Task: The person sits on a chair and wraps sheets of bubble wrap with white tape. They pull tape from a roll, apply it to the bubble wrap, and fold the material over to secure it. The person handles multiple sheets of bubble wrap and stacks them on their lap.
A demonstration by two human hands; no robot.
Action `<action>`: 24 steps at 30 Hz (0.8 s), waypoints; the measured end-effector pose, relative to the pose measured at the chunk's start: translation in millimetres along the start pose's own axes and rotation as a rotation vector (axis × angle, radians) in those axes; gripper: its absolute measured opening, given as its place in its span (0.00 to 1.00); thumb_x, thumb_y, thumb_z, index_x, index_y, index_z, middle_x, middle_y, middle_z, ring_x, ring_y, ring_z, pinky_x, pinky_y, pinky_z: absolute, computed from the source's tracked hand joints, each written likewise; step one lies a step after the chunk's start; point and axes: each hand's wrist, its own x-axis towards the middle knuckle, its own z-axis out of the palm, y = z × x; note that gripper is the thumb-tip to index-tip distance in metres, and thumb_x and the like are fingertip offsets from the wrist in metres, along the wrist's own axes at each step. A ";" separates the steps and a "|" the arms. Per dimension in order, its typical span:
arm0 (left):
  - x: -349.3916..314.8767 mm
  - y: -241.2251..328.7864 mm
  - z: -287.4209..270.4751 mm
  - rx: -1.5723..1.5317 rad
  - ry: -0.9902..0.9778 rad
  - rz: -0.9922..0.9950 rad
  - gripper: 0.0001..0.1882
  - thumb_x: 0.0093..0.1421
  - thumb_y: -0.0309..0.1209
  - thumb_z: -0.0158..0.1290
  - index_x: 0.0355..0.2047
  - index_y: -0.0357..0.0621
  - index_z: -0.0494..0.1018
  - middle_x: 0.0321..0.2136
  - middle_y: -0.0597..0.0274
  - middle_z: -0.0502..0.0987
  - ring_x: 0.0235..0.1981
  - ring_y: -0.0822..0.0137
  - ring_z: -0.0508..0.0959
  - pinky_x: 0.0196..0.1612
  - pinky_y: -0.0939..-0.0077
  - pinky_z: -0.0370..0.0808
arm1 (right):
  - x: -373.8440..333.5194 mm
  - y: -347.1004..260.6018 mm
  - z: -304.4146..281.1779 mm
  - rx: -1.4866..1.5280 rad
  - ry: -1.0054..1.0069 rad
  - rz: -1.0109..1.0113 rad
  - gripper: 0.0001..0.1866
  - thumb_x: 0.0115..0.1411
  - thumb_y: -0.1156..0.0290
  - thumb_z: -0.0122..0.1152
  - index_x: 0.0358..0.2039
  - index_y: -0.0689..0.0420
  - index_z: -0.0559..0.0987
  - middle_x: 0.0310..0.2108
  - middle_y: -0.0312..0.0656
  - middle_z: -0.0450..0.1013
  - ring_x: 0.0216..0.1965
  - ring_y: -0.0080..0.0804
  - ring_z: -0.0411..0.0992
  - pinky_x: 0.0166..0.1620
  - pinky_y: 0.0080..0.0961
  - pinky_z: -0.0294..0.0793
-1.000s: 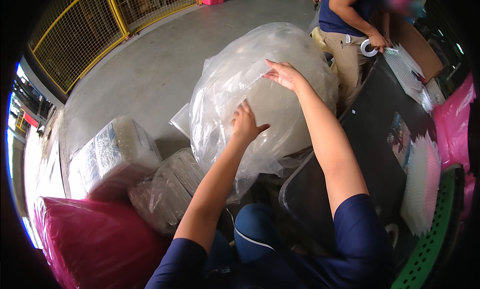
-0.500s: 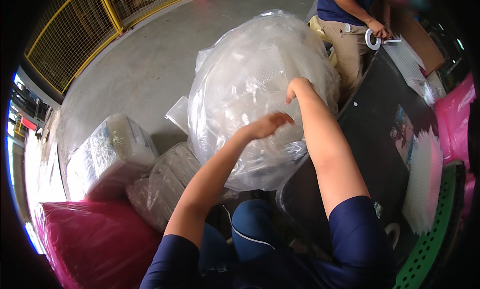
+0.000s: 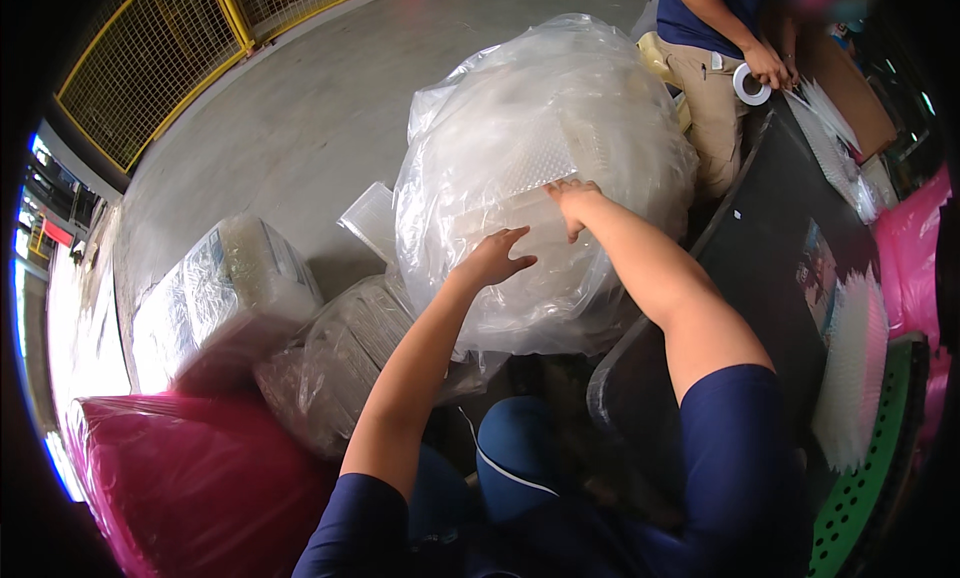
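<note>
A huge bulging clear plastic bag (image 3: 470, 168), packed with whitish bubble wrap (image 3: 545, 158), stands in front of me. My left hand (image 3: 493, 257) is at its near side, palm turned inward, thumb and fingers apart. Farther to the right, my right hand (image 3: 576, 204) reaches over the bag with fingers spread, their tips at the edge of a bubble wrap sheet. Neither hand has a visible hold on anything. Whether the fingertips press on the plastic I cannot tell.
On my right is a black table (image 3: 745, 268) with a stack of bubble wrap bags (image 3: 852, 373). A co-worker's hand (image 3: 768, 66) holds a white tape roll (image 3: 751, 84) beyond. Wrapped bundles (image 3: 225, 293) and a magenta bag (image 3: 190, 468) lie left. Yellow mesh fencing (image 3: 150, 78) stands behind.
My right hand has come down and nearer, its bent fingers now spread over the bag. My left hand has moved left, away from the right one, its fingers parting. The whole view has shifted slightly.
</note>
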 end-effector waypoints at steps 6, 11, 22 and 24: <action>-13.4 -26.2 -37.0 0.075 0.343 -0.074 0.24 0.63 0.38 0.48 0.58 0.49 0.64 0.59 0.40 0.60 0.61 0.47 0.60 0.62 0.58 0.59 | -15.6 -17.7 -19.9 -0.111 -0.110 -0.089 0.57 0.31 0.53 0.78 0.64 0.44 0.58 0.58 0.38 0.63 0.60 0.41 0.57 0.62 0.44 0.54; -12.2 -24.2 -60.6 0.293 0.378 -0.021 0.33 0.54 0.38 0.57 0.60 0.47 0.61 0.61 0.47 0.58 0.60 0.52 0.63 0.57 0.65 0.66 | -15.9 -47.4 5.1 -0.311 0.052 -0.402 0.44 0.32 0.58 0.77 0.55 0.46 0.71 0.47 0.38 0.73 0.55 0.43 0.65 0.58 0.43 0.60; 22.3 -46.0 -10.5 0.539 0.587 -0.503 0.45 0.47 0.35 0.61 0.64 0.56 0.52 0.65 0.37 0.42 0.62 0.38 0.54 0.49 0.47 0.67 | -10.6 -65.6 -12.2 -0.075 -0.127 -0.458 0.33 0.37 0.72 0.71 0.49 0.51 0.76 0.44 0.41 0.76 0.45 0.41 0.74 0.44 0.36 0.75; 29.5 -48.7 -19.0 0.464 0.567 -0.539 0.44 0.46 0.36 0.62 0.63 0.51 0.54 0.64 0.38 0.44 0.62 0.38 0.55 0.49 0.44 0.67 | -12.1 -66.6 -19.2 -0.090 -0.118 -0.454 0.32 0.37 0.72 0.71 0.48 0.51 0.76 0.42 0.40 0.76 0.44 0.40 0.74 0.43 0.35 0.75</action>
